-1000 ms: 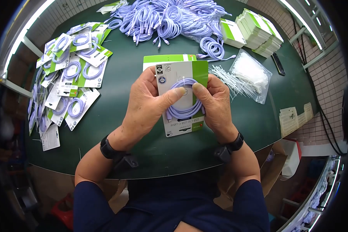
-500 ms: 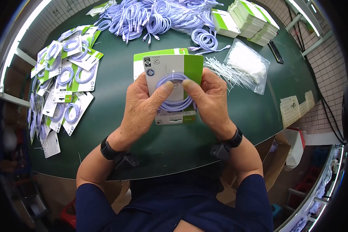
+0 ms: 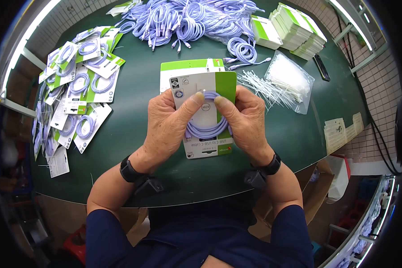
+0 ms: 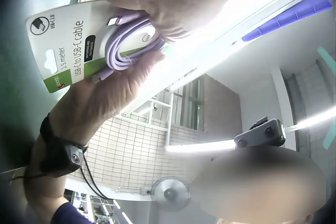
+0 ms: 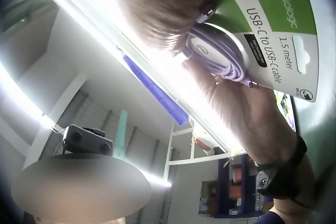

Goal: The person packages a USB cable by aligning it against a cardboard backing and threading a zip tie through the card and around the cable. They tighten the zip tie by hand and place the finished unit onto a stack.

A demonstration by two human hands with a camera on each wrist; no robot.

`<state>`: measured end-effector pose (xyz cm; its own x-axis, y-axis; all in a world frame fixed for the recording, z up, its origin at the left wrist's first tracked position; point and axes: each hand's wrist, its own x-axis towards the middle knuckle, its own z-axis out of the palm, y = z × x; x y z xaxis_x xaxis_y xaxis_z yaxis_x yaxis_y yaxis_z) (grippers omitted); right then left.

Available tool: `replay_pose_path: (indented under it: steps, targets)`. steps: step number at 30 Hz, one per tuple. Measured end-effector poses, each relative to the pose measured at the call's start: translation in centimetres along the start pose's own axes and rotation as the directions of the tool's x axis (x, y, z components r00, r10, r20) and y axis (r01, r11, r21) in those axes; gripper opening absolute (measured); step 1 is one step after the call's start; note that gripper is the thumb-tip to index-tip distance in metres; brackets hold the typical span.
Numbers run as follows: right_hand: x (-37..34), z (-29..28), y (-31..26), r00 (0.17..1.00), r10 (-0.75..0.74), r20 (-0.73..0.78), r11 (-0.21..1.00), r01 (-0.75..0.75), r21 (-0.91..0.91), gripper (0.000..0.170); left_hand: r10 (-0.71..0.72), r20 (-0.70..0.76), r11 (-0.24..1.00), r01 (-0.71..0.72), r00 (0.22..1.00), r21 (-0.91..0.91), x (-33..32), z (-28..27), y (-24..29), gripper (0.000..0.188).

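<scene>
My green bench [image 3: 131, 120] is spreading beneath everything. A heap of lilac cables [image 3: 183, 24] is lying at twelve o'clock, carded cables [image 3: 78, 87] are overlapping between nine and ten, and stacked cards [image 3: 295, 31] are standing between one and two. At the dial's centre I'm holding up a white-and-green card [image 3: 205, 118], my left hand [image 3: 165, 127] and right hand [image 3: 248, 120] pinching its opposite edges. My thumbs are reaching over the coiled cable [image 3: 207, 133] on its face. Thin white ties [image 3: 263, 91] are lying between two and three.
</scene>
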<state>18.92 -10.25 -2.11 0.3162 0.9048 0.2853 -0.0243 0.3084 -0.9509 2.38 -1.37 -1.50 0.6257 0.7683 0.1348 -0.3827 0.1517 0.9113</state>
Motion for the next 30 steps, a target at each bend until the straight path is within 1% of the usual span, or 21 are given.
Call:
replay_pose_path:
  steps: [5, 8, 9, 11, 12, 13, 14, 15, 16, 17, 18, 19, 20, 21, 23, 25, 27, 28, 30]
  targets:
    - [0.0, 0.5, -0.3, 1.000, 0.014, -0.003, 0.999, -0.014, 0.049, 0.028, 0.003, -0.034, 0.999, -0.005, 0.999, -0.040, 0.3, 0.0, 0.0, 0.030]
    - [0.2, 0.3, -0.4, 0.994, 0.072, 0.084, 0.997, -0.068, -0.040, 0.029, 0.013, -0.044, 0.998, -0.016, 0.999, -0.068, 0.5, 0.2, 0.4, 0.032]
    - [0.3, 0.3, -0.4, 0.995, 0.066, 0.078, 0.997, -0.063, -0.038, 0.029, 0.101, -0.069, 0.994, -0.103, 0.992, -0.020, 0.5, 0.7, 0.4, 0.034]
    - [0.4, 0.3, -0.1, 0.999, 0.036, 0.000, 0.999, -0.036, -0.038, 0.030, 0.276, -0.090, 0.960, -0.270, 0.957, 0.077, 0.7, 1.7, 0.4, 0.040]
    - [0.5, 0.2, 0.0, 0.999, 0.019, -0.043, 0.999, -0.021, -0.038, 0.030, 0.275, -0.071, 0.960, -0.270, 0.959, 0.078, 0.6, 1.7, 0.5, 0.040]
    - [0.6, -0.1, 0.0, 0.998, 0.008, -0.061, 0.999, -0.010, -0.035, 0.030, 0.373, -0.058, 0.900, -0.345, 0.926, 0.266, 0.4, 1.7, 0.5, 0.043]
    - [0.8, -0.5, 0.0, 0.997, 0.013, -0.077, 0.998, -0.018, -0.059, 0.030, 0.466, -0.024, 0.799, -0.409, 0.885, 0.441, 0.2, 1.6, 0.6, 0.046]
    - [0.9, -0.9, 0.0, 0.995, 0.019, -0.095, 0.996, -0.027, -0.080, 0.029, 0.550, 0.031, 0.660, -0.457, 0.835, 0.596, 0.1, 1.5, 0.7, 0.049]
    - [1.0, -1.2, 0.0, 0.993, 0.026, -0.113, 0.994, -0.037, -0.100, 0.029, 0.546, 0.054, 0.655, -0.465, 0.836, 0.596, 0.0, 1.4, 0.9, 0.049]
    - [1.0, -1.2, 0.1, 0.991, 0.018, -0.130, 0.995, -0.030, -0.091, 0.029, 0.599, 0.202, 0.445, -0.532, 0.775, 0.721, -0.2, 1.2, 1.1, 0.051]
    - [1.0, -1.2, 0.0, 0.991, 0.013, -0.131, 0.997, -0.024, -0.079, 0.029, 0.612, 0.357, 0.205, -0.577, 0.706, 0.790, -0.4, 1.1, 1.3, 0.052]
    - [1.0, -1.2, 0.0, 0.992, 0.010, -0.129, 0.997, -0.019, -0.068, 0.029, 0.585, 0.506, -0.047, -0.596, 0.634, 0.801, -0.3, 1.0, 1.4, 0.054]
    - [1.1, -1.2, 0.0, 0.992, 0.007, -0.124, 0.998, -0.014, -0.058, 0.029, 0.578, 0.517, -0.054, -0.602, 0.631, 0.796, -0.2, 1.0, 1.4, 0.054]
    - [1.1, -1.1, 0.1, 0.991, 0.007, -0.132, 0.999, -0.013, -0.048, 0.029, 0.519, 0.561, -0.092, -0.610, 0.645, 0.787, -0.2, 1.0, 1.3, 0.051]
    - [1.0, -1.0, 0.1, 0.995, -0.020, -0.099, 0.997, 0.013, -0.070, 0.029, 0.388, 0.633, -0.163, -0.626, 0.670, 0.762, -0.2, 0.9, 1.0, 0.047]
    - [0.9, -0.8, 0.2, 0.995, -0.028, -0.095, 0.998, 0.022, -0.067, 0.030, 0.383, 0.641, -0.154, -0.638, 0.666, 0.755, 0.1, 0.8, 0.9, 0.044]
    - [0.9, -0.8, 0.2, 0.995, -0.057, -0.083, 0.992, 0.047, -0.116, 0.030, 0.398, 0.646, -0.133, -0.656, 0.651, 0.743, 0.6, 0.6, 0.8, 0.040]
    - [0.8, -0.7, 0.3, 0.995, -0.071, -0.076, 0.988, 0.060, -0.139, 0.030, 0.381, 0.655, -0.137, -0.661, 0.652, 0.738, 0.7, 0.6, 0.8, 0.040]
    - [0.8, -0.7, 0.4, 0.993, -0.086, -0.084, 0.989, 0.075, -0.131, 0.030, 0.382, 0.639, -0.079, -0.665, 0.668, 0.743, 0.8, 0.5, 0.8, 0.036]
